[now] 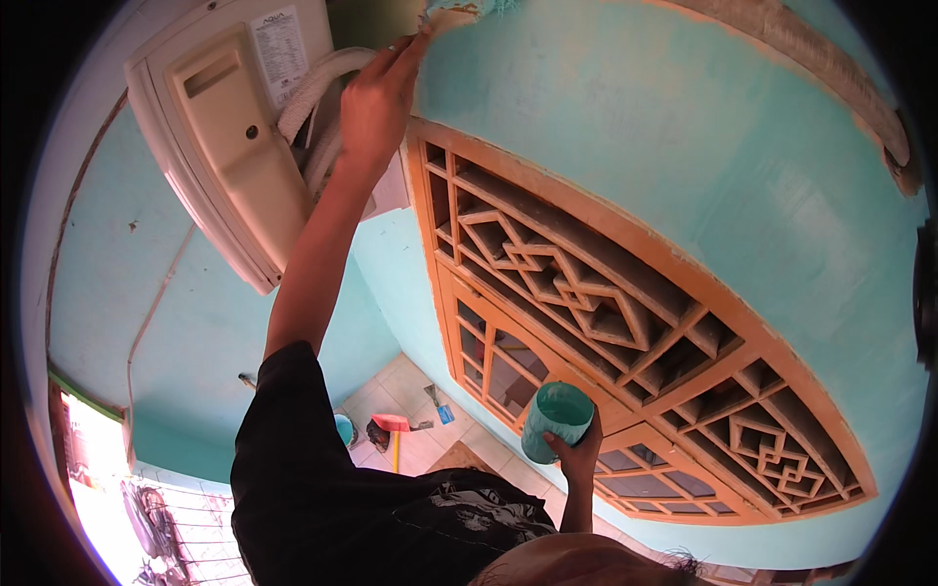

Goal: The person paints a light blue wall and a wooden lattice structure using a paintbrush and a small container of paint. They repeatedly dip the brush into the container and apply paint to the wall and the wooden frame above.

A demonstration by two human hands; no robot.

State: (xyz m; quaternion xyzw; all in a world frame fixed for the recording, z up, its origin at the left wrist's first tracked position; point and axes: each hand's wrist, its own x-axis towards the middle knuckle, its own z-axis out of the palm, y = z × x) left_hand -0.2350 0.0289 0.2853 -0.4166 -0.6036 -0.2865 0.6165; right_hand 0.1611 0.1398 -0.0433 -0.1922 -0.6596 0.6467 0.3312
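Note:
My left hand (377,91) is raised to the top of the turquoise wall (623,139), beside an air-conditioner unit (242,139). Its fingers pinch a paint-smeared tool, apparently a paintbrush (458,13); the upper frame edge cuts off part of it. A pale, chipped patch shows around the fingertips. Lower down, my right hand (579,454) grips a paint-coated plastic cup (538,436) from the side, thumb across the near face. Turquoise paint (563,404) lies inside it. The cup is held in front of an orange wooden door or window frame (432,220).
Wrapped pipes (322,80) curve from the unit past my left wrist. Latticed vents (557,271) top the frame. On the tiled floor (381,395) are a red dustpan (390,423), a blue-handled scraper (445,414) and a bucket (344,430). A thick pipe (821,58) crosses the upper right.

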